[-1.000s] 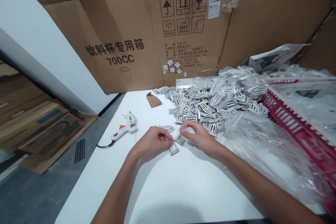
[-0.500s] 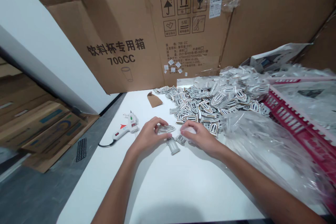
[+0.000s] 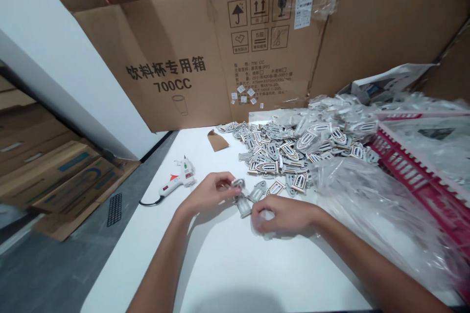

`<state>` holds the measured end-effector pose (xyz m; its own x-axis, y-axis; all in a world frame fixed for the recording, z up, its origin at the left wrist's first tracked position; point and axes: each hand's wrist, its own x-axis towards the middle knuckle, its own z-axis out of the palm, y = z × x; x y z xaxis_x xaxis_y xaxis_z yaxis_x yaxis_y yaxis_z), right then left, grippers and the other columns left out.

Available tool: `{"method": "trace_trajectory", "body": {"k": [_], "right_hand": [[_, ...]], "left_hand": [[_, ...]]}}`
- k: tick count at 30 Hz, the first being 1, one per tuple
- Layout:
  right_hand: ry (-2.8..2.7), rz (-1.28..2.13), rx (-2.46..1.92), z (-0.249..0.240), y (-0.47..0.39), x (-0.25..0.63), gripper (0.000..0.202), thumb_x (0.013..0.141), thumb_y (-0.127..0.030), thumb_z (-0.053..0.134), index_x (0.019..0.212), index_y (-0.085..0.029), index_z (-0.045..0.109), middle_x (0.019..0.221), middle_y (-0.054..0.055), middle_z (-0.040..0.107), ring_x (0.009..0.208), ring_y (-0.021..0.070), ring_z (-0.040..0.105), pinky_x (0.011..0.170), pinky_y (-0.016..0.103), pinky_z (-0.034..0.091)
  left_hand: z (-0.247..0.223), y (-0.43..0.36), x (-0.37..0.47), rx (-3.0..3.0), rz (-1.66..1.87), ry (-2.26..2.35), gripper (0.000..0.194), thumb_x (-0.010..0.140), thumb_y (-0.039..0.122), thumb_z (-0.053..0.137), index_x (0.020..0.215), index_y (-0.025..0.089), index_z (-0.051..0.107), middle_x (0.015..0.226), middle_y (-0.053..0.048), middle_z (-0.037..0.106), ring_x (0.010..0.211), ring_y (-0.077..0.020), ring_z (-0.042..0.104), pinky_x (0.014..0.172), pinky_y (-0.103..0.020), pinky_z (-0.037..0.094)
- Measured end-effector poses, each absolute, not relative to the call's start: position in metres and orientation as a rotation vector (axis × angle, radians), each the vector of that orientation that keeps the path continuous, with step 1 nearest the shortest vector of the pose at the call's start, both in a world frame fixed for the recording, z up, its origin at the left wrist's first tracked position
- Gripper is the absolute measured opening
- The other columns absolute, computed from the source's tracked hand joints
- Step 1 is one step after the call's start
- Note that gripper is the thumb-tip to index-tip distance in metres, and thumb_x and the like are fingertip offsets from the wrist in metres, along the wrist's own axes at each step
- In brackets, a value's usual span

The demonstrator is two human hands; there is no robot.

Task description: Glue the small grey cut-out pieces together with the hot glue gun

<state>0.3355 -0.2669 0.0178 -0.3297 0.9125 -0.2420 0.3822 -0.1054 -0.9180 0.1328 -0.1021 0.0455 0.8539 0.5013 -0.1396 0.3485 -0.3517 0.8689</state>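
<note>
My left hand [image 3: 215, 191] is closed, pinching a small grey arch-shaped plastic piece [image 3: 238, 184] between thumb and fingers just above the table. Below it lies a flat grey piece [image 3: 243, 206] with a rectangular frame. My right hand [image 3: 284, 214] rests to the right with its fingers curled round a whitish, translucent wad [image 3: 268, 215] that looks like thin plastic; its kind is unclear. Beyond the right fingers lies another grey arch-shaped piece [image 3: 257, 190], and beside that a white one with gold edging [image 3: 275, 188].
A large pile of arch-shaped pieces [image 3: 271, 149] spreads behind my hands. Clear plastic bags [image 3: 352, 195] and a magenta basket [image 3: 404, 166] stand on the right. A glue gun [image 3: 179, 178] with a cord lies left. A cardboard scrap [image 3: 218, 142] sits before the big carton [image 3: 176, 49].
My right hand has drawn down toward me, away from the grey piece by the pile, with the whitish wad still in it. My left hand has tilted its piece more upright.
</note>
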Motion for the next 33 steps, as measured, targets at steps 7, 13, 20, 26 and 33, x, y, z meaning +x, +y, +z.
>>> {"method": "trace_trajectory", "body": {"k": [7,13,20,26,33], "right_hand": [[-1.661,1.452,-1.402,0.014,-0.265,0.338,0.013,0.086,-0.028,0.071,0.095,-0.021,0.079,0.086,0.002,0.077,0.076,0.0175,0.068,0.067,0.026,0.050],[-1.536,1.439,-1.406,0.011,-0.265,0.337,0.013,0.087,-0.028,0.071,0.095,-0.021,0.078,0.094,0.004,0.076,0.082,0.0195,0.069,0.067,0.026,0.051],[-1.247,1.336,-1.417,0.010,-0.264,0.333,0.011,0.088,-0.032,0.072,0.092,-0.022,0.074,0.100,0.004,0.071,0.082,0.0172,0.064,0.063,0.024,0.051],[-1.046,1.228,-1.446,0.006,-0.258,0.332,0.020,0.088,-0.040,0.075,0.093,-0.021,0.071,0.087,0.000,0.063,0.067,0.0115,0.052,0.056,0.023,0.044],[-0.989,1.283,-1.381,0.005,-0.256,0.329,0.027,0.086,-0.047,0.079,0.095,-0.022,0.071,0.086,-0.001,0.065,0.062,0.0096,0.049,0.058,0.024,0.044]], "left_hand": [[0.046,-0.106,0.131,2.199,0.147,0.537,0.020,0.092,0.042,0.071,0.089,0.022,0.075,0.093,-0.003,0.079,0.092,-0.0215,0.071,0.090,-0.034,0.052],[0.039,-0.092,0.127,2.287,0.426,0.758,0.021,0.094,0.046,0.070,0.095,0.024,0.070,0.136,-0.007,0.073,0.123,-0.0290,0.064,0.108,-0.044,0.045],[0.040,-0.097,0.129,2.175,0.187,0.753,0.030,0.088,0.050,0.073,0.086,0.020,0.073,0.086,-0.002,0.071,0.079,-0.0181,0.061,0.073,-0.030,0.047],[0.037,-0.102,0.128,2.206,0.079,0.793,0.032,0.079,0.050,0.082,0.082,0.022,0.067,0.068,0.002,0.069,0.064,-0.0162,0.060,0.060,-0.027,0.040],[0.043,-0.113,0.139,2.111,0.279,0.686,0.033,0.092,0.053,0.070,0.091,0.020,0.074,0.072,0.000,0.068,0.066,-0.0146,0.057,0.063,-0.027,0.042]]}}
